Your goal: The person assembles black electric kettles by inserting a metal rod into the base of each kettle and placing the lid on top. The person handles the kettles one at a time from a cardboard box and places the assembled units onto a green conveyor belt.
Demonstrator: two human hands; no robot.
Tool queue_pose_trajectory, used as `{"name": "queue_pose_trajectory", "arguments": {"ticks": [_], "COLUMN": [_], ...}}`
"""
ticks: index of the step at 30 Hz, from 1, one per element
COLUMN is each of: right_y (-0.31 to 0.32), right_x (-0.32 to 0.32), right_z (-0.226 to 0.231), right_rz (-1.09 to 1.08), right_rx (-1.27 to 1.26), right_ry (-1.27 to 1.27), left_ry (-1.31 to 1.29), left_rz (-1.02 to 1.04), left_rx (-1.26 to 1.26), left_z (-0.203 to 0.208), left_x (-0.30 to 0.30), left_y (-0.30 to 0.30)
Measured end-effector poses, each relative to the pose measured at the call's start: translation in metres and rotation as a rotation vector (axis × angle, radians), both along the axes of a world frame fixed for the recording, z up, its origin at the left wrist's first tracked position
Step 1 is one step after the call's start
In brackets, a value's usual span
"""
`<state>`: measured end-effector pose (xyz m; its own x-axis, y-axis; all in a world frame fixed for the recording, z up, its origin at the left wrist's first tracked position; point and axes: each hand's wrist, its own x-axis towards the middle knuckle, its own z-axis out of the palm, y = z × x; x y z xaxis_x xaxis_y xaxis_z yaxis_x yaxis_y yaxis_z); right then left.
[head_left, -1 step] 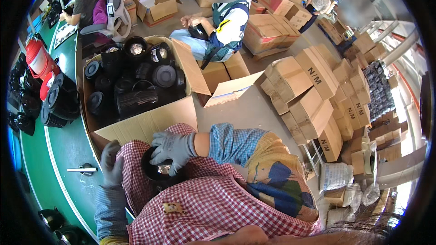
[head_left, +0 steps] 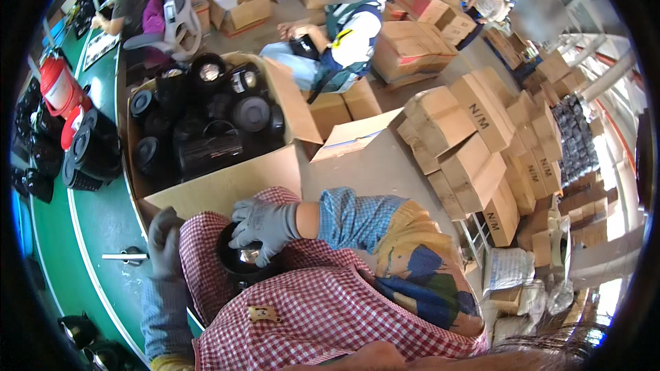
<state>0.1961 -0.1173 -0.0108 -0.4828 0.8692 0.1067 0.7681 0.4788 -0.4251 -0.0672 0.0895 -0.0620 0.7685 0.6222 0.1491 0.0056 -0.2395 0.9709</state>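
Note:
A black round housing (head_left: 234, 261) with something shiny inside rests on my lap, against the red checked apron. My right hand (head_left: 265, 228), in a grey glove, lies over its opening with the fingers curled down at the rim and inside. They hide part of what is within. My left hand (head_left: 165, 242), also gloved in grey, is apart from the housing at the green table's edge, fingers loosely bent and nothing visible in them. Beside it on the table stands a small dark fitting with a white bar (head_left: 125, 256) across it.
Ahead stands an open cardboard box (head_left: 227, 178) full of black housings. The green table (head_left: 89, 227) runs along my left, with more black parts and a red container (head_left: 60, 86). A seated person (head_left: 344, 34) works beyond the box. Stacked cartons (head_left: 474, 144) fill the right.
My left hand has shifted slightly left toward the table, and the view has moved a little. My right hand stays on the housing.

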Motion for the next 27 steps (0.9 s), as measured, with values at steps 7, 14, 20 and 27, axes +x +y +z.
{"name": "queue_pose_trajectory", "arguments": {"ticks": [7,14,20,27], "right_y": [0.028,0.041,0.035,0.052], "right_x": [0.0,0.017,0.031,0.055], "right_z": [0.021,0.01,-0.012,0.015], "right_rz": [-0.028,0.12,-0.049,-0.45], "right_rx": [-0.198,-0.427,-0.245,0.062], "right_ry": [-0.123,-0.153,0.212,0.496], "left_ry": [0.086,0.958,1.313,1.12], "left_rz": [0.371,0.213,0.17,0.264], "left_rx": [-0.06,0.539,0.639,0.785], "left_z": [0.009,-0.022,-0.063,-0.067], "left_x": [0.057,0.117,0.147,0.135], "left_y": [0.124,0.212,0.228,0.237]}}
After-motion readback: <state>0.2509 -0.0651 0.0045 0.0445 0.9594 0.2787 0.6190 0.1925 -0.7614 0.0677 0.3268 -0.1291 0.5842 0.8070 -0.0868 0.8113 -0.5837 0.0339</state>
